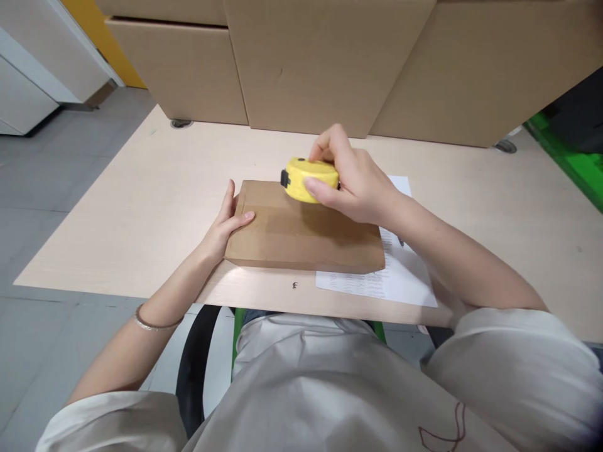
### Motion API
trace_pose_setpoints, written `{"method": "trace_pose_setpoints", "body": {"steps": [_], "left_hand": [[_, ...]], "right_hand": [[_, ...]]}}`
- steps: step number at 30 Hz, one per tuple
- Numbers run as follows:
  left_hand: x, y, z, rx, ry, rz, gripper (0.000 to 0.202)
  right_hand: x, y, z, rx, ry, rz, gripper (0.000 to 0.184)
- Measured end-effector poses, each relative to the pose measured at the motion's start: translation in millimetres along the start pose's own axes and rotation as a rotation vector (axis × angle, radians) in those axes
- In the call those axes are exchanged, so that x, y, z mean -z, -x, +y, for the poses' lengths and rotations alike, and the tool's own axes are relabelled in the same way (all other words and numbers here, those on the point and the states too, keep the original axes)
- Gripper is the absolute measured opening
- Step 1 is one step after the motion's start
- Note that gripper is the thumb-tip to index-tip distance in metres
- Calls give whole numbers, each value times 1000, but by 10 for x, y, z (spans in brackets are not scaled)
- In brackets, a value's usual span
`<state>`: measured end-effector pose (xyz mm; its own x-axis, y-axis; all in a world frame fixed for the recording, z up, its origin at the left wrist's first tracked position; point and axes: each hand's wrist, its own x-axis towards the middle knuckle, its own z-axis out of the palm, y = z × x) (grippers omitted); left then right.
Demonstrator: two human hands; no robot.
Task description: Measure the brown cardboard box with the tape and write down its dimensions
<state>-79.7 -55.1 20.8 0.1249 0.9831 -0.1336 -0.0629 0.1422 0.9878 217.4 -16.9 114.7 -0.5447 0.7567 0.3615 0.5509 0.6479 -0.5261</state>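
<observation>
A flat brown cardboard box (292,238) lies on the table in front of me, partly over a printed sheet of paper (409,279). My left hand (225,223) grips the box's left end, thumb on its top face and the other fingers along the side. Above the box, my right hand (362,185) holds a yellow tape measure (298,182) between thumb and fingers. The black end hook of the tape measure points left, and no drawn-out blade shows. A dark pen (400,241) lies on the paper, mostly hidden by my right forearm.
Large cardboard boxes (325,63) stand side by side along the back of the pale wooden table (117,213). Round cable grommets (181,123) sit near the back edge. A black curved chair part (193,370) is below the front edge. Green and black items (579,163) are at far right.
</observation>
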Motion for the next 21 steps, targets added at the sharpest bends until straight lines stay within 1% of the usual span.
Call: {"method": "trace_pose_setpoints", "body": {"steps": [3, 7, 9, 10, 11, 12, 13, 14, 15, 16, 17, 18, 19, 20, 21], "left_hand": [[21, -6, -7, 14, -36, 17, 139], [21, 14, 25, 5, -82, 28, 124], [-15, 45, 76, 7, -94, 50, 117], [-40, 64, 108, 11, -92, 55, 112], [-69, 84, 143, 17, -87, 54, 107], [-98, 104, 176, 24, -80, 49, 101], [-125, 121, 207, 29, -74, 43, 95], [-149, 137, 233, 32, -69, 38, 89], [-168, 148, 253, 34, -67, 39, 86], [-182, 157, 266, 36, -67, 42, 83], [-192, 163, 272, 35, -66, 50, 82], [-197, 167, 271, 35, -62, 60, 81], [-198, 169, 266, 36, -55, 71, 80], [-196, 170, 257, 37, -46, 84, 78], [-193, 171, 247, 33, -35, 95, 76]], "right_hand": [[-40, 251, 123, 24, 148, 27, 56], [-159, 578, 210, 50, 253, 50, 58], [-119, 710, 235, 38, 231, 55, 60], [-58, 770, 257, 20, 205, 74, 61], [26, 827, 290, -25, 186, 107, 60], [125, 882, 334, -105, 191, 142, 57], [228, 933, 387, -223, 232, 162, 51], [323, 981, 446, -372, 305, 151, 45], [400, 1025, 505, -532, 396, 100, 41], [452, 1065, 561, -681, 485, 15, 40], [478, 1101, 609, -798, 548, -91, 42], [481, 1135, 647, -873, 572, -195, 45], [468, 1168, 677, -914, 569, -274, 48], [448, 1199, 700, -926, 554, -319, 50], [429, 1231, 720, -916, 531, -331, 49]]}}
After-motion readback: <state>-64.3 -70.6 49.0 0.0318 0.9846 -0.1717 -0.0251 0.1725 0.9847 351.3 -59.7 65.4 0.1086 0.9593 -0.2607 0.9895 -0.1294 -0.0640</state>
